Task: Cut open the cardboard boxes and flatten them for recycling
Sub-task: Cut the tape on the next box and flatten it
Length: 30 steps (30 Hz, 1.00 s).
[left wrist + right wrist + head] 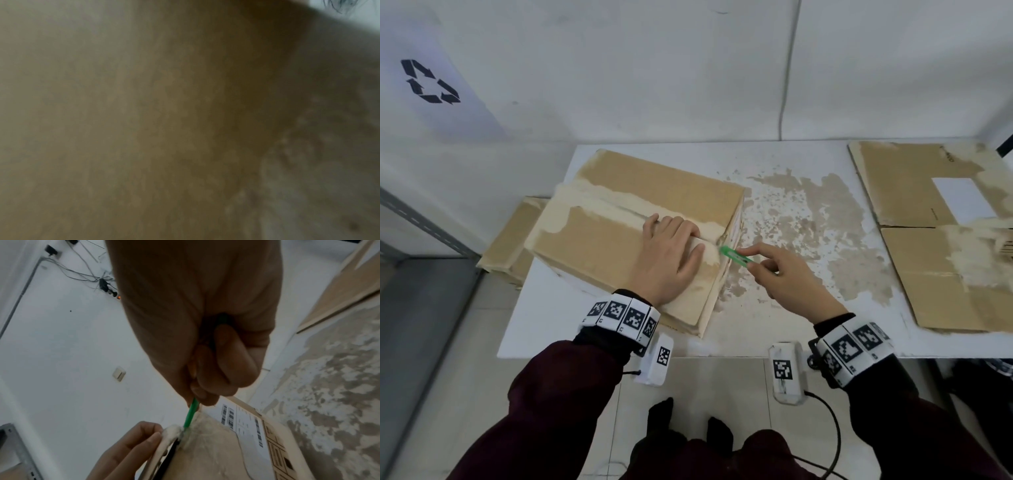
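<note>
A closed brown cardboard box (619,219) lies on the white table (774,329), its top seam covered with worn pale tape. My left hand (671,253) rests flat on the box top near the right end of the seam. My right hand (774,274) pinches a green box cutter (734,255), whose tip meets the box's upper right edge at the seam. In the right wrist view the green cutter (190,416) touches the taped corner beside the left-hand fingers (144,434). The left wrist view shows only blurred brown cardboard (144,129).
A flattened cardboard sheet (941,246) with a white label lies at the table's right. More flat cardboard (513,246) sits off the table's left edge, behind the box. The tabletop (808,219) is scuffed brown in the middle. A white wall rises behind.
</note>
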{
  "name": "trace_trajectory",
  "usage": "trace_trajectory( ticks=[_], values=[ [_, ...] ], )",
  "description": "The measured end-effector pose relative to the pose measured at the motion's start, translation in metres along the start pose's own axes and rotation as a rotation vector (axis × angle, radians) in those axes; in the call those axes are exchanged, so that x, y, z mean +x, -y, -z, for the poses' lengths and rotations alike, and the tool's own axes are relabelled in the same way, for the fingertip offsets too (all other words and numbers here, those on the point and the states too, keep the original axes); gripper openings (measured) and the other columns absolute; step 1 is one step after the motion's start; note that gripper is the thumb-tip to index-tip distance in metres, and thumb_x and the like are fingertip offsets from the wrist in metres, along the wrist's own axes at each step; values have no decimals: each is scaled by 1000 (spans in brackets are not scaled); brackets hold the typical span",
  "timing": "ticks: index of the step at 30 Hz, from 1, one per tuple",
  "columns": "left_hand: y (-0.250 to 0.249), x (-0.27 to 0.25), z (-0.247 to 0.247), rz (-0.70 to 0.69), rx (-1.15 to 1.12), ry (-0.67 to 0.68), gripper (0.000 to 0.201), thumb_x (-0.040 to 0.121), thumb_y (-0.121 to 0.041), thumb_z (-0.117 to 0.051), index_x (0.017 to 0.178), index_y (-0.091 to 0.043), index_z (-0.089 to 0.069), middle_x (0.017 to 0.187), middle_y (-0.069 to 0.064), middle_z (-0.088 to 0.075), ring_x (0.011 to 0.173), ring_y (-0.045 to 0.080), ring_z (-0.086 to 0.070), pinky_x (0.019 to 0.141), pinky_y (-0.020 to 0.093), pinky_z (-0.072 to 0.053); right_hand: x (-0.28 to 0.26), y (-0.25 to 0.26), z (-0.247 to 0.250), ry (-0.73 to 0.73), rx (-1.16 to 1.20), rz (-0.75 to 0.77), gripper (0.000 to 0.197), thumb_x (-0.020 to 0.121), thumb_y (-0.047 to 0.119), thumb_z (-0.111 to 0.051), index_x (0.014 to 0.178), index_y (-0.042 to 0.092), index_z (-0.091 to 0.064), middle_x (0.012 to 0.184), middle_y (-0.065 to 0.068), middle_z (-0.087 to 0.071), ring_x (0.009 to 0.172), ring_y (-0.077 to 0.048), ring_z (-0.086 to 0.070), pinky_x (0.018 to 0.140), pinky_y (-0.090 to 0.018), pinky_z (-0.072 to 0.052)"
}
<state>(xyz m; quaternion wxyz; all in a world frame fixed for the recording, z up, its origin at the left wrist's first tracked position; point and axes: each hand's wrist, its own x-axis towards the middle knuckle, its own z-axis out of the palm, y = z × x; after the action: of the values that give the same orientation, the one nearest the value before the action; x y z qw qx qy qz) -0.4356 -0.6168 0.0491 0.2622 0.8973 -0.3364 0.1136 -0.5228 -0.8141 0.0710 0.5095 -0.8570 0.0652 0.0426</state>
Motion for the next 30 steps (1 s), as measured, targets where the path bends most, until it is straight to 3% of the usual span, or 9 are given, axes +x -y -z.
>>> trace_trajectory(
  ticks=[5, 8, 10, 16, 18, 20, 23, 27, 30],
  values=[
    [1, 0, 0, -80, -11, -14, 22, 93, -31, -39, 94, -13, -53, 90, -2, -53, 89, 18, -47, 105, 40, -21, -3, 8, 8, 63, -36, -5, 22, 97, 19, -47, 109, 28, -63, 61, -14, -45, 46, -16, -32, 44, -20, -29],
    [-5, 9, 4, -81, -18, -106, 21, 93, -29, -39, 91, -12, -52, 87, 0, -52, 87, 18, -45, 101, 41, -24, -10, 11, 9, 216, -108, 7, 21, 96, 19, -49, 109, 28, -64, 50, 5, -48, 39, -5, -32, 41, -16, -29],
    [-6, 19, 5, -66, -7, -162, 21, 91, -28, -40, 90, -11, -53, 87, 1, -53, 86, 20, -44, 98, 42, -26, -20, 11, -4, 273, -102, 18, 22, 96, 19, -50, 111, 27, -64, 48, 11, -49, 39, -3, -35, 41, -13, -30],
    [4, 14, -6, -48, 65, -5, 25, 93, -36, -39, 88, -19, -58, 83, -8, -59, 83, 16, -54, 105, 42, -20, -25, -4, 10, -30, -203, 19, 27, 97, 23, -47, 120, 34, -55, 75, 4, -62, 47, -2, -44, 44, -13, -36],
    [3, 12, -8, -39, 109, 7, 29, 93, -35, -39, 87, -19, -62, 83, -7, -64, 82, 15, -58, 107, 41, -17, -18, -8, 18, -88, -298, 48, 25, 97, 27, -47, 116, 40, -56, 76, 1, -61, 51, -10, -46, 48, -24, -38],
    [-2, 10, -10, -5, 106, -11, 26, 94, -32, -43, 89, -19, -65, 86, -7, -66, 86, 14, -60, 108, 40, -15, -13, -8, 21, -104, -364, 69, 23, 97, 29, -47, 113, 41, -58, 76, 4, -62, 53, -12, -47, 52, -32, -42],
    [-8, 5, -12, 78, -1, -81, 15, 93, -24, -51, 96, -18, -65, 93, -7, -65, 95, 13, -58, 107, 35, -15, -10, -7, 19, -73, -404, 93, 23, 96, 31, -49, 112, 43, -59, 79, 11, -62, 53, -4, -46, 54, -26, -42],
    [-8, 4, -14, 53, -55, -147, 16, 93, -22, -52, 102, -16, -64, 98, -4, -64, 98, 15, -56, 102, 33, -22, -10, -9, 15, -107, -457, 134, 24, 95, 30, -52, 115, 40, -61, 86, 14, -63, 73, -5, -55, 62, -24, -45],
    [-6, 5, -16, 28, -53, -136, 26, 93, -22, -51, 115, -16, -63, 100, -2, -64, 99, 16, -55, 98, 30, -22, -8, -12, 12, -156, -541, 175, 25, 95, 31, -53, 115, 41, -61, 82, 11, -62, 71, -7, -53, 57, -25, -45]
  ],
)
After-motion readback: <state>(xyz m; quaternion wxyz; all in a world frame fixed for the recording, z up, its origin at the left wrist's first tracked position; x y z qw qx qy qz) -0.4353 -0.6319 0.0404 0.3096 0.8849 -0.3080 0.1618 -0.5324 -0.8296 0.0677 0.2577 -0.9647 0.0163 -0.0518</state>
